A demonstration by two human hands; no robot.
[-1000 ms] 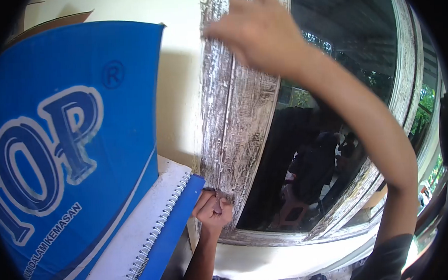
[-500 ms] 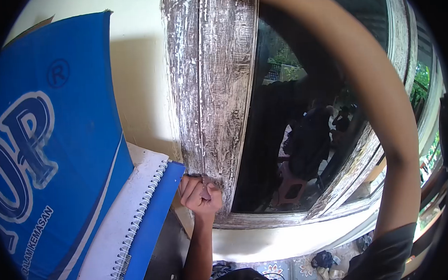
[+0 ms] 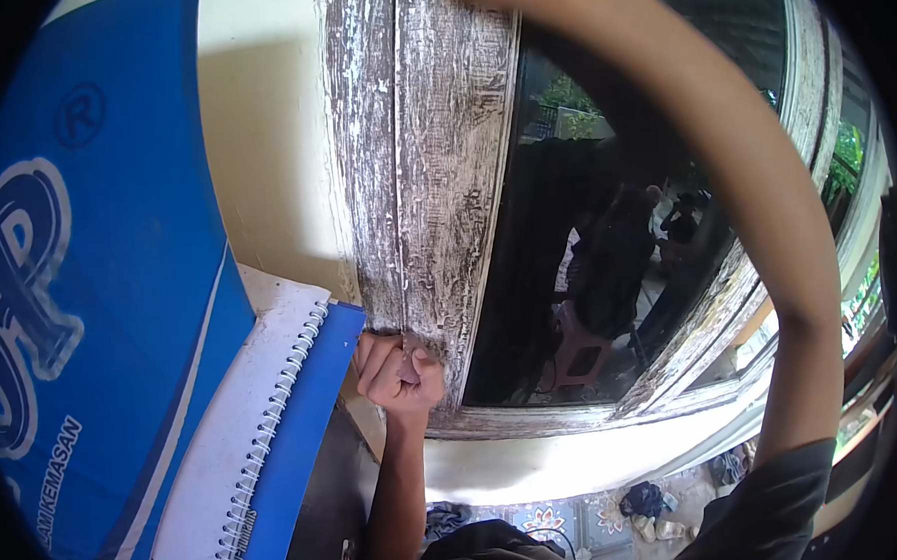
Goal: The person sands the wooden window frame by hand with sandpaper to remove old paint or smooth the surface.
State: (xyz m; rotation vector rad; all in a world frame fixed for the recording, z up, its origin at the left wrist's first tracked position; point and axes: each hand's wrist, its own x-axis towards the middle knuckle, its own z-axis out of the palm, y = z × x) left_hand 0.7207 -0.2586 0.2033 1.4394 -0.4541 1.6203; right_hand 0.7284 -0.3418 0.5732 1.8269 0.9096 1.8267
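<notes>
My left hand [image 3: 400, 370] is closed in a fist against the lower part of a wooden window frame [image 3: 439, 170] with worn, flaking white paint. Between its thumb and fingers shows a small brownish piece that looks like sandpaper [image 3: 409, 366]. My right arm arches over the dark glass pane [image 3: 608, 273] and leaves the view at the top, so the right hand is out of sight. Close to the left hand's knuckles is the corner of a blue spiral-bound book [image 3: 310, 426].
A large blue carton [image 3: 134, 194] with white lettering fills the left side, beside a pale wall [image 3: 268, 158]. Below lies a patterned tile floor [image 3: 590, 544] with dark cloth bundles [image 3: 640, 499]. The glass reflects a person and a chair.
The view has shifted slightly, so the carton and book sit farther left and higher. My left fist stays at the lower frame, still closed; the right arm keeps its arch.
</notes>
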